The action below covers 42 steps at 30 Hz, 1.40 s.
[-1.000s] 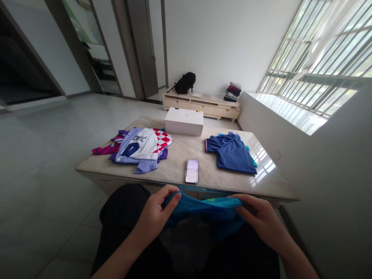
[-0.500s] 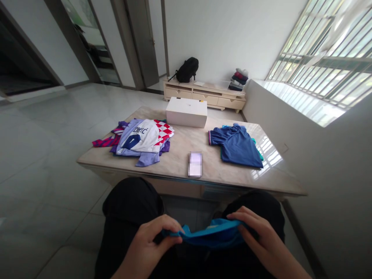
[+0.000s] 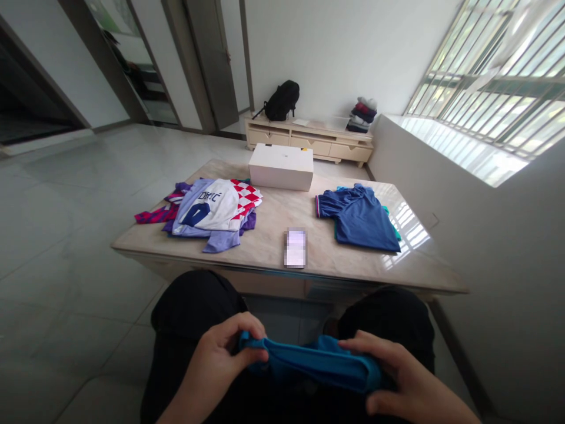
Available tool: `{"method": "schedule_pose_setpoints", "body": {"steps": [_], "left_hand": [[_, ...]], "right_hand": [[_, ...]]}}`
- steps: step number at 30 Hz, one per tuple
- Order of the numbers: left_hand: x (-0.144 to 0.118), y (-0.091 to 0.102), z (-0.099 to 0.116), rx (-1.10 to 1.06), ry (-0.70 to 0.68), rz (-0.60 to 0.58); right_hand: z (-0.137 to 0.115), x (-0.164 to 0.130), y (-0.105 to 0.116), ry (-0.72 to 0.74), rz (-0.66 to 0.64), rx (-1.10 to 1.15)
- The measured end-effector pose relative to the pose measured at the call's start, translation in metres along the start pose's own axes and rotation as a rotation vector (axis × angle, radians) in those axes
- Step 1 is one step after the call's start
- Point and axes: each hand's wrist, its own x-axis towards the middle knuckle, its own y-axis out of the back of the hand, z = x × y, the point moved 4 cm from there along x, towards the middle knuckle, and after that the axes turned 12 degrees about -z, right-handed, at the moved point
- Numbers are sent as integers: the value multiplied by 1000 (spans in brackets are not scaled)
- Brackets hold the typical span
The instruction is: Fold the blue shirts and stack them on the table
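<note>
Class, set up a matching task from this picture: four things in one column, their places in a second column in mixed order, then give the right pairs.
Things:
1. white box
2. dark blue shirt
3. black backpack
4. bright blue garment

Places:
A. held between the left hand and right hand, over the lap
B. on the low cabinet by the far wall
C. at the far edge of the table
D. on the right side of the table

Pairs: 1-C, 2-D, 3-B, 4-A

A bunched bright-blue garment [image 3: 315, 365] is stretched across the lap, gripped at either end, below the table's near edge.
</note>
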Motion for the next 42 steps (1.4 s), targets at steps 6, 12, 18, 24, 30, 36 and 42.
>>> {"method": "schedule_pose_setpoints", "body": {"steps": [6, 12, 18, 24, 30, 36, 42], "left_hand": [[2, 9, -4, 83, 29, 62], [20, 5, 6, 175, -86, -82], [38, 11, -1, 203, -39, -130], [38, 12, -9, 172, -46, -101], [34, 2, -15, 133, -26, -61], [40, -2, -39, 55, 125, -95], [43, 5, -65, 188, 92, 102]], "right_hand": [[-9, 14, -1, -51, 58, -66], [-11, 43, 8, 15, 213, -76], [-9, 59, 17, 92, 298, -85], [-16, 56, 23, 176, 401, -224], [-28, 57, 24, 273, 463, -292], [-19, 59, 21, 237, 477, -278], [-8, 62, 17, 187, 483, -252]]}}
